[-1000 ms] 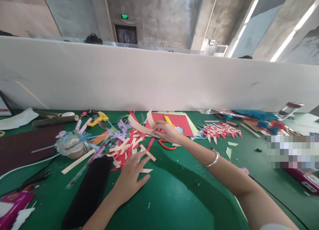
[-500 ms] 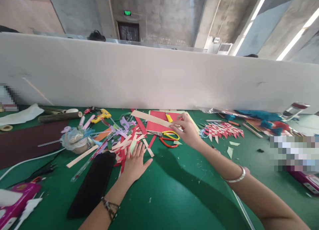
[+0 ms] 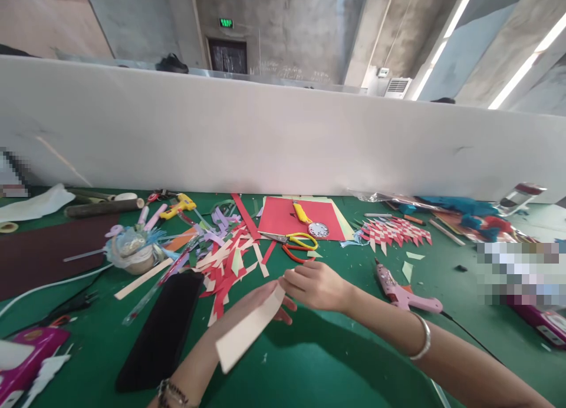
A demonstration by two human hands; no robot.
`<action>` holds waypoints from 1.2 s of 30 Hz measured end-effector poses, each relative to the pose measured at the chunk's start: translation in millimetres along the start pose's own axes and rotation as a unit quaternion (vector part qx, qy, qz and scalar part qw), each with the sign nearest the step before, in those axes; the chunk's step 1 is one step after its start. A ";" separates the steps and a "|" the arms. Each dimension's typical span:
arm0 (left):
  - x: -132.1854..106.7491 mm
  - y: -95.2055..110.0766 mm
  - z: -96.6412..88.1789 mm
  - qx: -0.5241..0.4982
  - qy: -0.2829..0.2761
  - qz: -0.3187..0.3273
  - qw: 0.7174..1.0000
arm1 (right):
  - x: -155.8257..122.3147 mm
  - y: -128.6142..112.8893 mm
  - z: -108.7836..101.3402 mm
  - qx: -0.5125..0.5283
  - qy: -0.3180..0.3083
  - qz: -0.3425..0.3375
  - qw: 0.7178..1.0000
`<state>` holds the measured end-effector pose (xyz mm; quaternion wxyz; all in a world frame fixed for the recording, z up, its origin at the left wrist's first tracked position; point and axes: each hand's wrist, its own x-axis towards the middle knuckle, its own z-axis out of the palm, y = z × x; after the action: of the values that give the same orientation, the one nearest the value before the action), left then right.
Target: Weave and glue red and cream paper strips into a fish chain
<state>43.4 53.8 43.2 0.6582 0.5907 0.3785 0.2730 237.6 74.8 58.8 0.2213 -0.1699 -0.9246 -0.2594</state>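
My right hand [image 3: 315, 285] is closed, pinching the upper end of a pale peach paper strip [image 3: 247, 335]. The strip slants down to the left, above the table, across my left wrist. My left hand [image 3: 265, 291] is close beside the right one, partly hidden by the strip. Two of its fingertips show past the strip, slightly bent and apart. Beyond my hands lie scissors [image 3: 289, 241] with yellow and red handles. A pile of red and peach paper strips [image 3: 230, 260] is left of them.
Behind the scissors, a yellow cutter [image 3: 301, 213] rests on red paper [image 3: 276, 214]. A pink glue gun [image 3: 407, 295] lies beyond my right forearm, its cord trailing right. A black pouch [image 3: 161, 331] is left of my left arm. Woven red-and-white paper pieces [image 3: 395, 231] lie farther right.
My right hand has brought the paper strip down from above the red paper toward me. My left hand has lifted off the strip pile and turned over beside it.
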 end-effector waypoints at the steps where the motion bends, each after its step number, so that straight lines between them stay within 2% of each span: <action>1: -0.4 -2.0 1.7 -0.051 -0.022 -0.015 0.998 | 2.1 -1.4 3.3 0.006 0.005 -0.019 1.000; 3: 1.3 -10.5 1.0 -0.096 -0.047 -0.040 0.993 | 5.9 -0.9 10.1 0.029 -0.019 -0.039 0.999; 5: 4.0 -20.5 -3.2 -0.099 -0.031 -0.057 0.993 | 8.4 5.4 17.3 0.063 -0.101 -0.001 0.993; 7: 5.3 -27.6 -8.0 -0.103 -0.010 -0.070 0.992 | 8.5 17.4 25.5 0.093 -0.212 0.115 0.966; 8: 5.1 -29.4 -10.0 -0.108 0.001 -0.071 0.992 | 7.2 24.8 30.4 0.102 -0.262 0.193 0.940; 10: 3.8 -29.8 -12.9 -0.122 0.018 -0.063 0.990 | 2.3 39.6 41.8 0.091 -0.302 0.288 0.904; 12: 2.4 -28.5 -14.5 -0.136 0.021 -0.048 0.989 | -4.4 51.3 54.4 0.082 -0.334 0.338 0.876; 17: 3.2 -29.5 -16.7 -0.164 0.033 -0.032 0.985 | -12.9 64.1 78.1 0.088 -0.389 0.392 0.829; 22: 5.7 -29.7 -17.3 -0.168 0.045 -0.023 0.985 | -7.2 73.5 86.1 0.120 -0.442 0.401 0.793; 25: 6.4 -29.6 -18.2 -0.179 0.065 -0.013 0.982 | -2.8 79.2 85.8 0.140 -0.458 0.398 0.782; 29: 6.4 -31.6 -20.1 -0.189 0.086 0.002 0.978 | 2.4 88.4 72.2 0.157 -0.436 0.407 0.787; 36: 4.1 -25.8 -19.2 -0.184 0.123 0.009 0.975 | -3.1 93.2 19.4 0.176 -0.293 0.482 0.807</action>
<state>27.7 64.2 16.8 0.7015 0.4248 0.3942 0.4147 274.0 160.2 80.0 0.0627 -0.6197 -0.7746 0.1098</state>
